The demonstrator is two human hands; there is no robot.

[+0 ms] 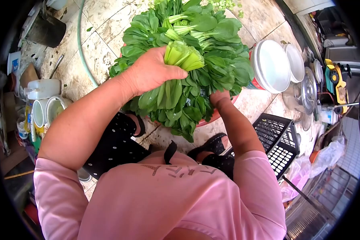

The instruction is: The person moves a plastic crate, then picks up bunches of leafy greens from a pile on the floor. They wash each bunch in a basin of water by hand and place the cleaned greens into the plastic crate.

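Note:
My left hand (156, 71) is wrapped round a bunch of bok choy (183, 56), its pale cut stalks showing above the thumb and its leaves hanging below. More bok choy (228, 66) is heaped in a wide red basin (217, 116) on the floor between my feet. At the right side of the heap, my right hand (220, 97) reaches down among the leaves. Its fingers are hidden there, so what they touch does not show.
White buckets (273, 66) stand right of the heap, with a clear lidded container (304, 94) beside them. A black plastic crate (274, 138) is near my right foot. A green hose (81, 44) crosses the tiles at left, near a black bucket (47, 30) and several tubs (44, 89).

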